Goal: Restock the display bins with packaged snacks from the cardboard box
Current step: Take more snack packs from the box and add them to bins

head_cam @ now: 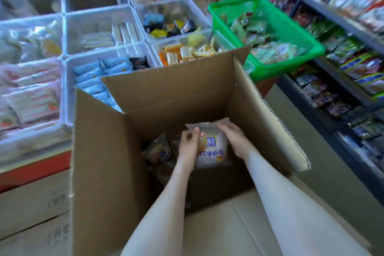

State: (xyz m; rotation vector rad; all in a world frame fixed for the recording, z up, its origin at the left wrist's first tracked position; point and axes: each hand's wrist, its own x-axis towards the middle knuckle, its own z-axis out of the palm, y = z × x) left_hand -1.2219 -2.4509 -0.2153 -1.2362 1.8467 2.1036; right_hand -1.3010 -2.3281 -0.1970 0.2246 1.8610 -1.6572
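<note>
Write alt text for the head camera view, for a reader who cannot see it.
The left hand and right hand hold a pale snack packet inside an open cardboard box, with more packets beside it. Behind the box stand clear display bins of wrapped snacks and a green basket; stocked shelves run along the right.

- Inside the cardboard box (112,151), the white packet (212,147) carries a blue square with one pale Chinese character, seemingly 酵.
- Under that square runs a line of blue characters that looks like 酵母面包, though blur leaves it uncertain.
- A small red tag by the packet's top left corner is too small to read.
- Left of it in the box, a second packet (159,151) shows the same blue square and red tag, unreadable.
- Left of the box, stacked cartons (56,199) bear faint, illegible print.
- Right of the box, the shelf packs (353,64) are too blurred to read.
</note>
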